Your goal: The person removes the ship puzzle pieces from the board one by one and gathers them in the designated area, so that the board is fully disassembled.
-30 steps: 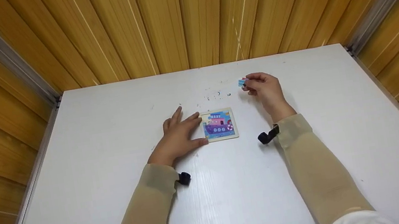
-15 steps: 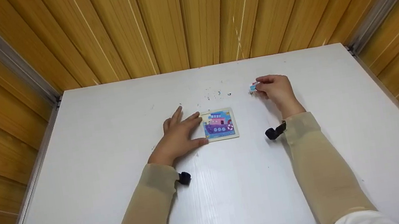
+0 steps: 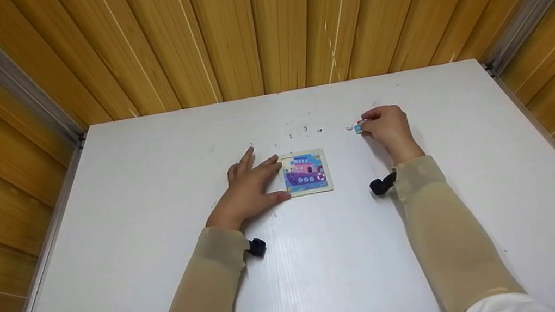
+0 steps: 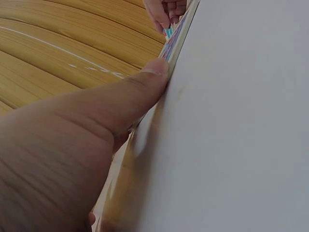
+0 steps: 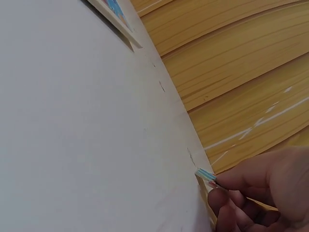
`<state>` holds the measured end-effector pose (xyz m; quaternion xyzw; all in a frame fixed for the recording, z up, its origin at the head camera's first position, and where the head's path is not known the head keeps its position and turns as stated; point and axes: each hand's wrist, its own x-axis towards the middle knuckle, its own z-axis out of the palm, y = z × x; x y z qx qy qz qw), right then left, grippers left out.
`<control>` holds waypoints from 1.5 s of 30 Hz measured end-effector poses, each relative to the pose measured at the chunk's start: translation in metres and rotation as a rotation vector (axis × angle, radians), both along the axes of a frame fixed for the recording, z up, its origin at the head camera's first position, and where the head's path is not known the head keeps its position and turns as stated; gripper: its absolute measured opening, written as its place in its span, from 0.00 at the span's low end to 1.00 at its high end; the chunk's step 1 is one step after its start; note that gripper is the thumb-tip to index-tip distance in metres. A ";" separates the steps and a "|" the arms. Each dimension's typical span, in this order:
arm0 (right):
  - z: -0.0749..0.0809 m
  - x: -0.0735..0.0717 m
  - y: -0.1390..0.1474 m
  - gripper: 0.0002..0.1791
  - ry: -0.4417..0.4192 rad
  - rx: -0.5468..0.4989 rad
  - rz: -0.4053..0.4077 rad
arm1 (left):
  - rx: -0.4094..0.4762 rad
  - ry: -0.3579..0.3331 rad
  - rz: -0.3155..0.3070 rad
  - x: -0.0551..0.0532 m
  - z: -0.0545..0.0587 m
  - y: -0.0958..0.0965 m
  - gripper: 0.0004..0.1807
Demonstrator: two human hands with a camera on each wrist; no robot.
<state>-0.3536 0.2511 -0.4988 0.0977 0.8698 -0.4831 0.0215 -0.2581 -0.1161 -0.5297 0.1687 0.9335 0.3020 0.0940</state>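
Clock directions are for the head view, centred on the tray; the pale-rimmed puzzle tray (image 3: 327,170) is lying flat near mid-table; a boat picture (image 3: 304,171) is filling most of it, purple hull, pink cabin, blue around; a pale patch is showing at the tray's 10 o'clock corner, can't tell if it's bare base or print.

Left hand (image 3: 247,191) is resting at 9 o'clock, fingers spread and mostly straight; thumb is touching the tray's 8 o'clock corner, one fingertip the edge near 10; it's touching only, not gripping.

Right hand (image 3: 388,128) is sitting at 2 o'clock, clear of the tray; thumb and fingers are closing with barely a gap on a small puzzle piece (image 3: 359,127), pinching it; piece is pointing toward 9 from the fingertips, showing blue and white stripes plus some red; can't tell if it's touching the table.

Small dark marks (image 3: 305,129) are dotting the white table (image 3: 173,155) at 12 o'clock; black wrist cameras are sitting at the cuffs, left (image 3: 257,247) between 7 and 8, right (image 3: 383,184) between 3 and 4; sleeves (image 3: 446,235) are showing tan; wood-look panels (image 3: 215,33) are standing behind the table's 12 o'clock edge.
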 end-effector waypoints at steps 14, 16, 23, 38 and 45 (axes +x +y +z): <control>0.001 0.003 0.001 0.21 0.002 0.162 0.015 | -0.027 0.015 -0.020 -0.002 0.000 0.001 0.48; 0.003 0.003 0.000 0.22 0.004 0.162 0.013 | -0.035 0.018 -0.024 -0.003 0.000 0.001 0.48; 0.014 0.006 -0.008 0.21 0.048 0.163 0.020 | -0.035 0.017 -0.021 -0.002 0.000 0.002 0.48; 0.023 0.013 -0.033 0.18 0.112 0.160 0.096 | -0.020 -0.007 -0.009 0.000 0.001 0.003 0.47; 0.020 0.017 -0.054 0.17 0.160 0.145 0.160 | -0.026 0.025 -0.045 0.000 0.003 0.000 0.45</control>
